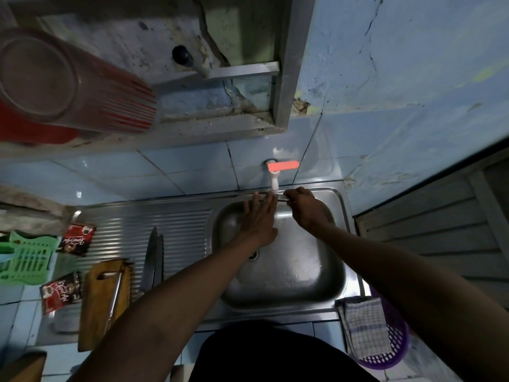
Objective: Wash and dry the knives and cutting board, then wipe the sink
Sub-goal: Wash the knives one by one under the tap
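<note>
Two hands over the steel sink (340, 238): left hand (260, 219) fingers straight, right hand (307, 208) pinching a knife (281, 200).

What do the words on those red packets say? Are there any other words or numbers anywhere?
Lower red packet: cursive white brand name, looks like "Kapal Api", but blurred, so not certain.
Upper red packet: same kind of cursive name, upside down and too blurred to read.
Small print on both packets: too small to read.
No other words or numbers show.
</note>
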